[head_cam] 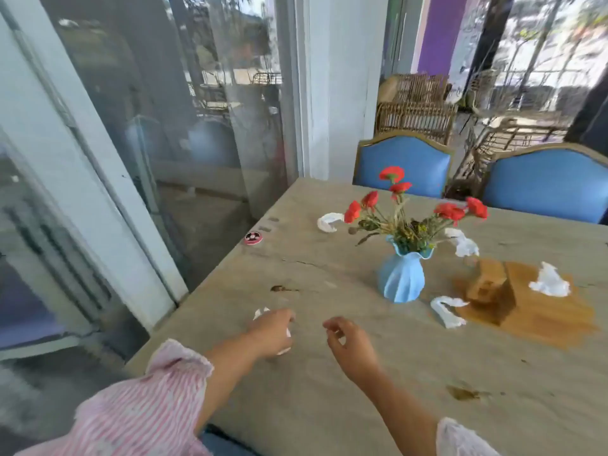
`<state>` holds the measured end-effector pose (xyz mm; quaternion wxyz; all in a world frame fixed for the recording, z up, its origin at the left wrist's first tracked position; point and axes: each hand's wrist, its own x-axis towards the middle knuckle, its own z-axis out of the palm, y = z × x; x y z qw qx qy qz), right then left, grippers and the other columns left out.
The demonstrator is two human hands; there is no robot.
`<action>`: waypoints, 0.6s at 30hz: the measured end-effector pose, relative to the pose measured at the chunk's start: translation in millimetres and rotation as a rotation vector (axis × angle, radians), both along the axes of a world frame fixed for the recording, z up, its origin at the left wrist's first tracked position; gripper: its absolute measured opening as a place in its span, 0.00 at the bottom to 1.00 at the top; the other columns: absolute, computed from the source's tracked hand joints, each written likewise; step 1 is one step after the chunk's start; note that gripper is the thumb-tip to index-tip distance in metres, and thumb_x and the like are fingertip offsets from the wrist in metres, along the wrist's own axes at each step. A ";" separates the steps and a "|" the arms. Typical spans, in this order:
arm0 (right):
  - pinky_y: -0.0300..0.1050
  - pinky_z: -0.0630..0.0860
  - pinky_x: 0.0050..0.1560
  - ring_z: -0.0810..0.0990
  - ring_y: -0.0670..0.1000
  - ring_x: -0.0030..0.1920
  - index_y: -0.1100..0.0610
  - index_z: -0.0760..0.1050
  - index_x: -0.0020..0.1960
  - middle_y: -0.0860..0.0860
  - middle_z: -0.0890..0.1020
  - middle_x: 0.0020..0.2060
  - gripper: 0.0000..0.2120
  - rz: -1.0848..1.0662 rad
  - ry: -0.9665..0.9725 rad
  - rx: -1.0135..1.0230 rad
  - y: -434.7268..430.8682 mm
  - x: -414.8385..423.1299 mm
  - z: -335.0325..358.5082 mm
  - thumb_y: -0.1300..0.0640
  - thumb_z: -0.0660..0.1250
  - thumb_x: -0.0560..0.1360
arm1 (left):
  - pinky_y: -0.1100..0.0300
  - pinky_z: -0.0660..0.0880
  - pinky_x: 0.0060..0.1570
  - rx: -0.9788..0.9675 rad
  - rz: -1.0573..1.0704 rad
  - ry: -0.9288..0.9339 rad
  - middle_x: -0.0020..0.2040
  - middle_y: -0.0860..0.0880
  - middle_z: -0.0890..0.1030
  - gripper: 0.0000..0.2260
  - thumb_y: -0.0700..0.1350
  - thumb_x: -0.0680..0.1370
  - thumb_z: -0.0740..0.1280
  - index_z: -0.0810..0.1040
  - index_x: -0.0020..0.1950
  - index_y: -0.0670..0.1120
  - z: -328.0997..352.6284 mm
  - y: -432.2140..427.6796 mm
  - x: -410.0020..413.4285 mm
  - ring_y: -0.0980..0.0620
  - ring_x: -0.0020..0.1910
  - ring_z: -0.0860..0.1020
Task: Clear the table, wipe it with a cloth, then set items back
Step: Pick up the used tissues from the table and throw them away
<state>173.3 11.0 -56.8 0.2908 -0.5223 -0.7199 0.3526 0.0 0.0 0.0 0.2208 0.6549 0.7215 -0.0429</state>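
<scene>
Clearing is barely getting started: the left hand [273, 330] is gripping a crumpled tissue [261, 313] near the worktop [329, 406] edge, while the right hand [352, 340] is hovering with fingers [332, 325] loosely curled, empty (vase [402, 281], other tissues [550, 281] and spill [543, 320] remaining).

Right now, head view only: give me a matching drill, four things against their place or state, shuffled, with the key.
Column 1
1. blue vase
2. pink disc
3. left hand
4. right hand

Column 2
A. grips a crumpled white tissue
B. lies at the edge of the table, on the side by the glass pane
C. holds red flowers
D. fingers loosely curled, holds nothing

Pairs: 1-C, 2-B, 3-A, 4-D
</scene>
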 end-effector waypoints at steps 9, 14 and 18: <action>0.36 0.66 0.42 0.78 0.54 0.49 0.61 0.78 0.54 0.56 0.81 0.50 0.10 -0.299 0.011 -0.058 105.2 -62.9 -10.7 0.64 0.62 0.76 | 0.53 0.68 0.61 0.041 -0.118 0.185 0.68 0.46 0.68 0.18 0.46 0.79 0.57 0.64 0.69 0.44 -52.3 28.4 -55.8 0.45 0.64 0.71; 0.42 0.67 0.55 0.75 0.57 0.57 0.63 0.77 0.55 0.58 0.76 0.57 0.11 -0.447 -0.015 0.036 190.6 -85.4 -3.4 0.65 0.60 0.75 | 0.65 0.63 0.44 0.271 -0.053 -0.209 0.52 0.47 0.74 0.10 0.44 0.81 0.52 0.71 0.55 0.44 -53.3 58.6 -76.7 0.50 0.51 0.73; 0.50 0.65 0.66 0.62 0.57 0.71 0.57 0.69 0.68 0.54 0.63 0.72 0.20 -0.327 -0.241 0.043 254.5 -104.9 -5.6 0.63 0.59 0.76 | 0.68 0.62 0.40 0.483 0.113 -0.512 0.43 0.52 0.73 0.03 0.42 0.80 0.58 0.70 0.47 0.47 -52.5 106.2 -90.8 0.53 0.45 0.72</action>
